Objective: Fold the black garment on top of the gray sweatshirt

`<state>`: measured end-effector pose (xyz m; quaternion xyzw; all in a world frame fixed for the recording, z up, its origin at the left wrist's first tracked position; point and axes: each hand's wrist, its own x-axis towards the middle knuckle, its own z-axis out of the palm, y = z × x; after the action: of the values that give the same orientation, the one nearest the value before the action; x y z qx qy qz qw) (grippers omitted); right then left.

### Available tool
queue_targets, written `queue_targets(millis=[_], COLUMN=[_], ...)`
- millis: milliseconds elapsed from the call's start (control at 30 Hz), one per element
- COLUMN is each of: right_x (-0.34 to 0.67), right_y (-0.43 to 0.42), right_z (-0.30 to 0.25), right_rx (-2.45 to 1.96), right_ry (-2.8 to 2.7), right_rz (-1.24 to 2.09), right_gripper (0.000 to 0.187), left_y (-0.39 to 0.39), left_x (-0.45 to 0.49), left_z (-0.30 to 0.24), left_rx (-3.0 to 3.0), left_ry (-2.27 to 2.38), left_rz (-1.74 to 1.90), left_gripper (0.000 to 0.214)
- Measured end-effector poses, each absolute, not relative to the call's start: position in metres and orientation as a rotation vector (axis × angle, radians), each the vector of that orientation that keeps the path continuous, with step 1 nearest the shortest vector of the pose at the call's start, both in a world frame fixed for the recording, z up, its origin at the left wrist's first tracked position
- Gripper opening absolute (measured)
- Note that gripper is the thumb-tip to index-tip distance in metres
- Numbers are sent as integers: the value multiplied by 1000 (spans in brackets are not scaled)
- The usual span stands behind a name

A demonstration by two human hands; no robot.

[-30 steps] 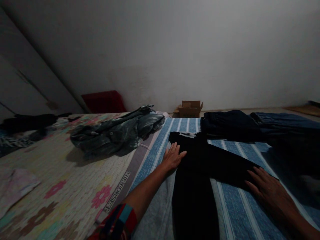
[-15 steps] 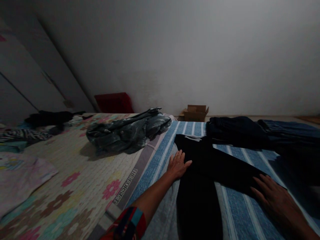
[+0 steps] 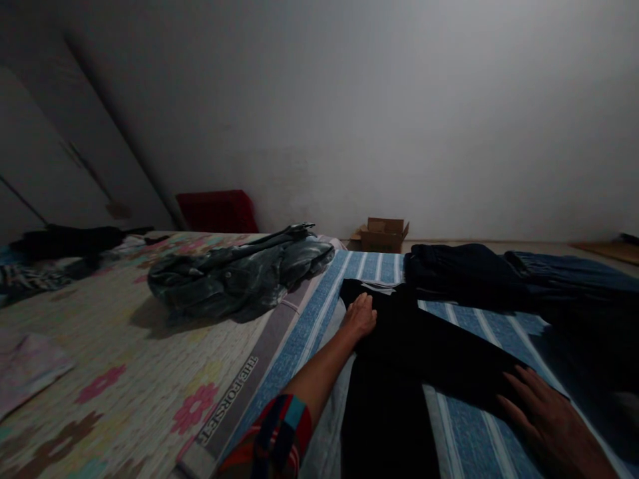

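Observation:
A pair of black trousers (image 3: 384,339) lies on the blue-and-white striped cloth (image 3: 322,313), with one leg running toward me and the other slanting out to the right. Near the waistband, my left hand (image 3: 360,315) has its fingers curled in on the black fabric; its fingertips are mostly hidden. My right hand (image 3: 544,406) rests with fingers spread on the lower end of the slanted leg. A grey lining or layer shows along the left edge of the black trousers.
Crumpled grey jeans (image 3: 244,276) lie on the flowered quilt (image 3: 120,352) to the left. Folded dark clothes (image 3: 459,269) and blue jeans (image 3: 559,269) sit at the far right. By the wall stand a cardboard box (image 3: 383,234) and a red case (image 3: 217,211).
My left hand has moved slightly up toward the waistband, and its flat fingers have curled in. The right hand stays on the trouser leg. The view has shifted a little.

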<state>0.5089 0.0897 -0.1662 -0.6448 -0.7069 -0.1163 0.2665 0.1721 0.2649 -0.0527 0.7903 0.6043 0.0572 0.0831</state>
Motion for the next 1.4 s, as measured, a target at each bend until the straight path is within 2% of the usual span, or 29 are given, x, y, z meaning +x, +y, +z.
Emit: queue_targets(millis=[233, 600, 967, 1167, 1300, 1400], right_x=[523, 522, 516, 512, 512, 512], right_y=[87, 89, 92, 90, 88, 89], right_z=[-175, -164, -162, -151, -139, -134], right_rx=[-1680, -1790, -1779, -1829, -1887, -1960], right_ry=[-1943, -1572, -1649, -1474, -1322, -1318], right_rz=[-256, 79, 25, 189, 258, 198], right_gripper=[44, 53, 51, 52, 55, 64], left_y=[281, 283, 288, 290, 289, 289], left_x=[186, 184, 191, 191, 190, 188], left_z=[-63, -75, -72, -72, -70, -69], left_rx=[2348, 2383, 2355, 2338, 2337, 2336], left_ry=[1825, 1768, 1743, 1720, 1731, 1753], left_rz=[175, 158, 105, 94, 124, 142], left_gripper=[42, 53, 60, 61, 57, 55])
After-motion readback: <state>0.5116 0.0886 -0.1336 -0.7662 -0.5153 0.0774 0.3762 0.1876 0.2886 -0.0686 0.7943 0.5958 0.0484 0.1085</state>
